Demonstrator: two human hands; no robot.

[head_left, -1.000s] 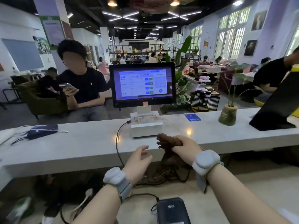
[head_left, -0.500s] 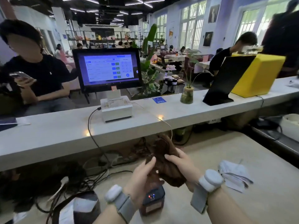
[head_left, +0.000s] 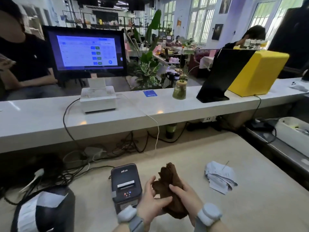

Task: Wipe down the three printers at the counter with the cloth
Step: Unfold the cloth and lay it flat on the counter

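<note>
Above the lower beige counter (head_left: 250,190), both hands bunching a brown cloth (head_left: 168,186).

Right hand (head_left: 187,196) wrapped around the cloth's right side, fingers curled and pressed into the folds; left hand (head_left: 150,203) against its left side, fingers loosely spread, thumb touching the fabric. Just left of the hands, a dark label printer (head_left: 125,185); farther left, another printer (head_left: 45,210) with white paper; on the raised white ledge (head_left: 41,118), a white receipt printer (head_left: 98,99) under a lit screen (head_left: 87,51). Right of the cloth, loose receipts (head_left: 220,178).
</note>
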